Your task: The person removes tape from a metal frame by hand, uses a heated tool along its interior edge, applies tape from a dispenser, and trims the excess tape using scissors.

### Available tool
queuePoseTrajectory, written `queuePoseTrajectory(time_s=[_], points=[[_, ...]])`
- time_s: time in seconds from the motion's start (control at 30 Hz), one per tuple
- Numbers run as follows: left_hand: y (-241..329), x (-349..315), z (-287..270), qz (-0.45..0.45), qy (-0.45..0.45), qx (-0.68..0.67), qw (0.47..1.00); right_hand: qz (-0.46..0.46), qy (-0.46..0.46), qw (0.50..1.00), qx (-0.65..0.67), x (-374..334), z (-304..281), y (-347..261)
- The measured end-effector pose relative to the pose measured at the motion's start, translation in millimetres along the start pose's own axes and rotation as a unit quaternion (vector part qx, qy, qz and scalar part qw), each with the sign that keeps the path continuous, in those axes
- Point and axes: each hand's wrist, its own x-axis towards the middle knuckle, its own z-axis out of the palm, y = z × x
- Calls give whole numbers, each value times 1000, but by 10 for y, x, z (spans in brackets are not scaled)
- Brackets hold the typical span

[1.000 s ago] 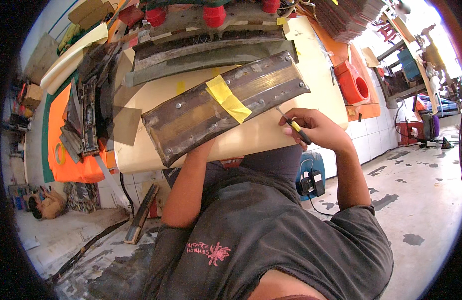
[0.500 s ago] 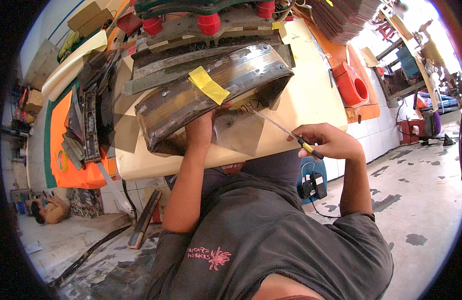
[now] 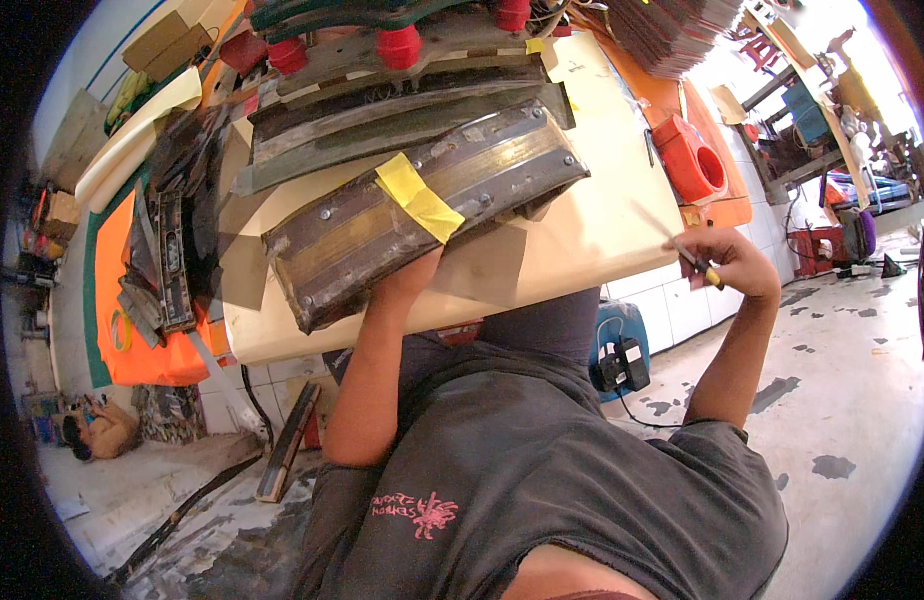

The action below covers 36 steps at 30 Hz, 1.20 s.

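A long, dark, riveted box-like piece (image 3: 342, 235) with a brownish band along its face is tilted above the work table. Yellow tape (image 3: 419, 197) lies across its middle. My left hand (image 3: 410, 277) grips the piece from its near edge, with most of the fingers hidden beneath it. Out to the right, past the table's front corner, my right hand (image 3: 734, 262) is closed around a screwdriver (image 3: 715, 277) with a yellow and black handle. Its thin shaft points up and to the left, slightly blurred, apart from the piece.
Cream sheeting covers the table (image 3: 592, 230). Dark curved strips (image 3: 392, 120) lie behind the piece, beneath a green rack with red feet (image 3: 399, 48). A red holder with a round opening (image 3: 690, 158) stands right. An orange sheet (image 3: 147, 345) hangs left. A person (image 3: 107, 428) sits on the floor.
My right hand has drawn the screwdriver away from the piece, to the right. The piece has turned so its banded face shows more and its hollow underside is hidden.
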Motion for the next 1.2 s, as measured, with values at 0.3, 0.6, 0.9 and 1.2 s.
queuePoseTrajectory(time_s=[0.3, 0.6, 0.9, 1.2], points=[[-374, -154, 233, 28, 16, 109, 994, 55, 345, 932, -100, 494, 347, -141], [-143, -53, 56, -66, -84, 0, 994, 101, 388, 848, -346, 826, 505, -223], [55, -113, -118, -107, -83, -42, 990, 109, 395, 848, -336, 826, 495, -345], [-196, -106, 114, -48, -72, 38, 996, -342, 109, 933, 30, 1190, 675, -872]])
